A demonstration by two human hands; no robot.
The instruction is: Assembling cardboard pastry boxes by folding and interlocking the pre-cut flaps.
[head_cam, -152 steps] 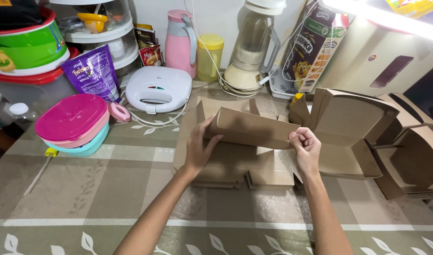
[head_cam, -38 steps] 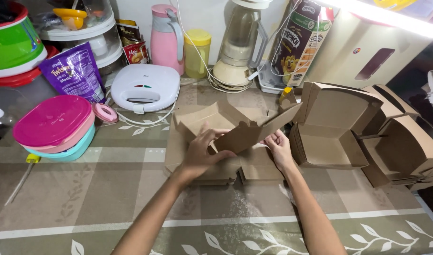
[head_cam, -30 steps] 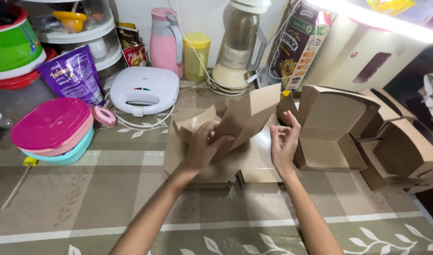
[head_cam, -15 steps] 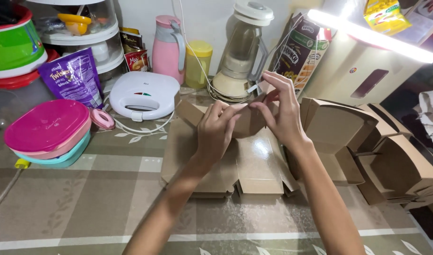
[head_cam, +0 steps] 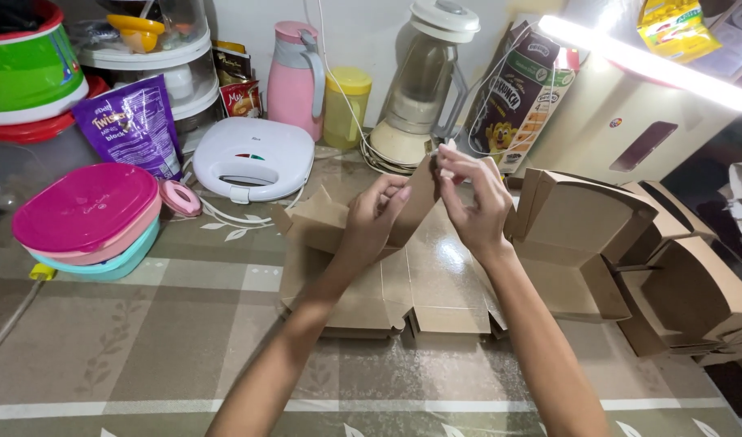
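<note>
Both hands, the left hand (head_cam: 375, 214) and the right hand (head_cam: 472, 202), pinch a raised flap of a plain brown cardboard box (head_cam: 403, 275), partly folded with creased panels, lying flat at the middle of the patterned table (head_cam: 144, 348) beside folded boxes (head_cam: 630, 259).

A worktop (head_cam: 144, 348) covered in an olive and beige cloth with a leaf pattern filled the lower view. Behind it rose a plain white wall (head_cam: 371, 32). At the upper right a long tube light (head_cam: 646, 65) glowed brightly, washing out its surroundings and glinting off the glossy cloth. The far right edge lay in shadow.
</note>
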